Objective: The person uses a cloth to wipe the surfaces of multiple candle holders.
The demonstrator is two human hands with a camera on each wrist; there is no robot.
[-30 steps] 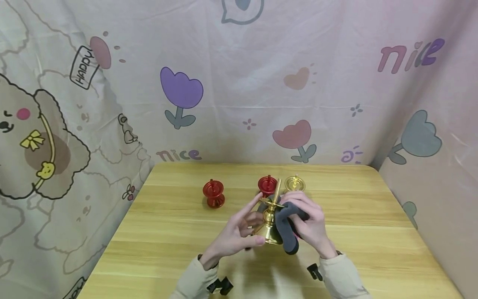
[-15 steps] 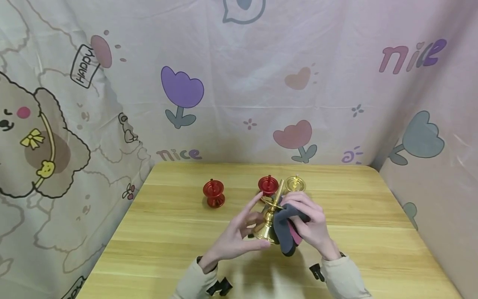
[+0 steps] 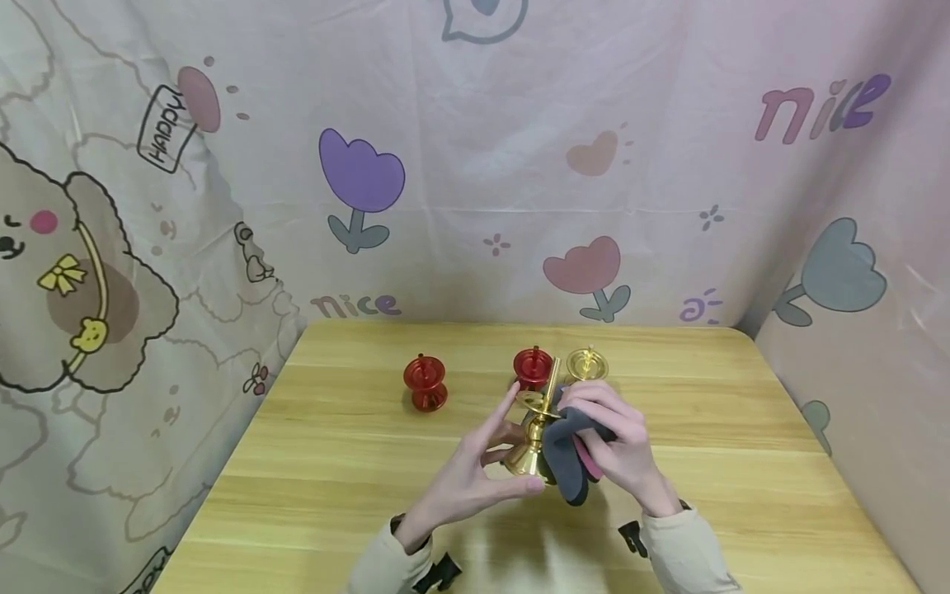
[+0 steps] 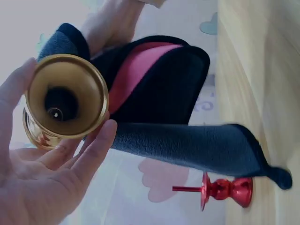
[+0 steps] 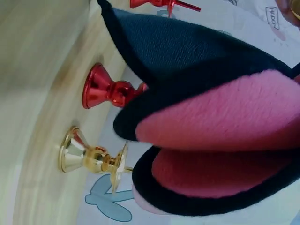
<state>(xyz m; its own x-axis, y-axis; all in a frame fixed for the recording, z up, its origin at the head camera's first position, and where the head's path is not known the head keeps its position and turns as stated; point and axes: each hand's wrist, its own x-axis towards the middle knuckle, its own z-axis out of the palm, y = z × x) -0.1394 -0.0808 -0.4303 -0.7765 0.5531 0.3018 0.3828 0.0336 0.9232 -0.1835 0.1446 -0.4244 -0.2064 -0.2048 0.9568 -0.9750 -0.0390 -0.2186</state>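
The hands half-curl, left round a glossy, flared gold candlestick, right pinching a grey cloth with plush pink lining.

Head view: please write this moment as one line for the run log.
left hand: holds gold candlestick | right hand: holds cloth against it | table: two red candlesticks, second gold candlestick

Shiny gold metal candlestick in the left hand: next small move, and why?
Probably turn the shiny gold metal candlestick slightly in the left hand, toward the dark grey cloth with pink inside. In the head view, the right hand grips that cloth at the candlestick's right side, while the left side of its flared base is uncovered by cloth.
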